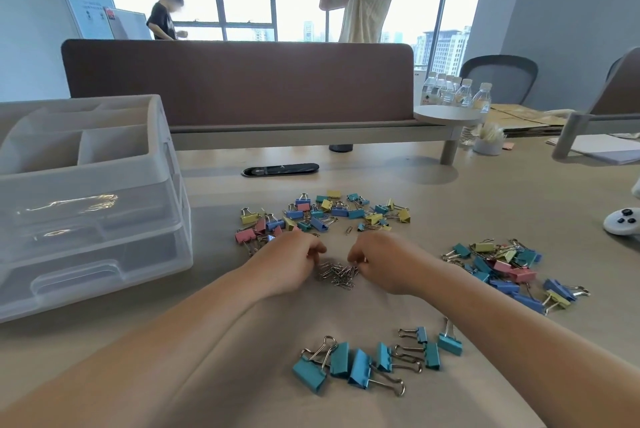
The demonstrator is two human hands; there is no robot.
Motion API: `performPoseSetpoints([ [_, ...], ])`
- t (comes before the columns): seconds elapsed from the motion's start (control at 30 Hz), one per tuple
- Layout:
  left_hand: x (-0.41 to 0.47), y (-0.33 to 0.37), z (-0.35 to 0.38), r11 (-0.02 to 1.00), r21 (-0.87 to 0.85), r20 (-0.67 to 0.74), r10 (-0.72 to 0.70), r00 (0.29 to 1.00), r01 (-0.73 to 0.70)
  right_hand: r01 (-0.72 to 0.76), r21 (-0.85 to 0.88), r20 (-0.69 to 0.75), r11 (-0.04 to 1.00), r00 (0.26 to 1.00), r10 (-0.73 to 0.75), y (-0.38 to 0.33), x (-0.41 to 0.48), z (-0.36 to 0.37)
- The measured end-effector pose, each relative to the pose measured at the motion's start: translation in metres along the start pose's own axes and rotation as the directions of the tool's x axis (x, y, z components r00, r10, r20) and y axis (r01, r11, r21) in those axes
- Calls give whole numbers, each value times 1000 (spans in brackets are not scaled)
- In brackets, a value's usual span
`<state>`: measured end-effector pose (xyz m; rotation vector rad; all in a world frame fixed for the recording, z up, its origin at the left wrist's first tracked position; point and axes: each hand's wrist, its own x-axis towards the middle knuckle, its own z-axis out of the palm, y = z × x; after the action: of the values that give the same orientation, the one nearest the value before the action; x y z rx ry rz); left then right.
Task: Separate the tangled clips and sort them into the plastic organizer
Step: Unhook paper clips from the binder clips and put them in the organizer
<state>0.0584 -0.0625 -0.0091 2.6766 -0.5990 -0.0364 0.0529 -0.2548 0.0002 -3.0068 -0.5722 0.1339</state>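
Paper clips (337, 274), silver, tangled (small heap)

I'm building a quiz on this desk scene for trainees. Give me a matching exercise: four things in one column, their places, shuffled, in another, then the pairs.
Things
1. plastic organizer
2. paper clips
3. all-blue binder clips
4. water bottles

Places
A. between the left hand and the right hand
B. far back on the right
C. at the left edge
D. nearest the person

Pairs: 1-C, 2-A, 3-D, 4-B
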Motion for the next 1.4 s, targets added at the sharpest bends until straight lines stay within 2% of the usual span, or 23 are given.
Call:
performPoseSetpoints([
  [0.17, 3, 6, 6, 1000, 15, 69, 26, 997, -27, 5, -10, 18, 1000, 1000, -5, -4, -1, 4],
  [0.4, 1, 6, 1, 999, 35, 44, 36, 998, -38, -30, 95, -10, 995, 999, 31, -1, -6, -4],
  [0.6, 5, 8, -3, 999, 31, 194, 12, 981, -18, -58, 113, 65, 992, 997, 51, 0, -9, -5],
  [0.7, 8, 12, 1, 994, 83, 160, 59, 985, -73, -41, 107, 73, 993, 997, 33, -5, -9, -3],
  [1.1, 6, 11, 2, 998, -2, 11, 67, 998, -67, -36, 222, 42, 974, 999, 27, -4, -8, -5],
  [1.17, 6, 7, -1, 999, 8, 15, 53, 998, -53, -34, 219, 70, 975, 997, 19, -2, -7, -6],
  [1.3, 9, 3, 1, 999, 44, 114, 10, 993, -15, -73, 164, 102, 984, 993, 57, -4, -4, 1],
  [1.4, 10, 6, 5, 999, 45, 101, 22, 995, -26, -59, 160, 96, 985, 994, 44, -14, 0, 1],
])
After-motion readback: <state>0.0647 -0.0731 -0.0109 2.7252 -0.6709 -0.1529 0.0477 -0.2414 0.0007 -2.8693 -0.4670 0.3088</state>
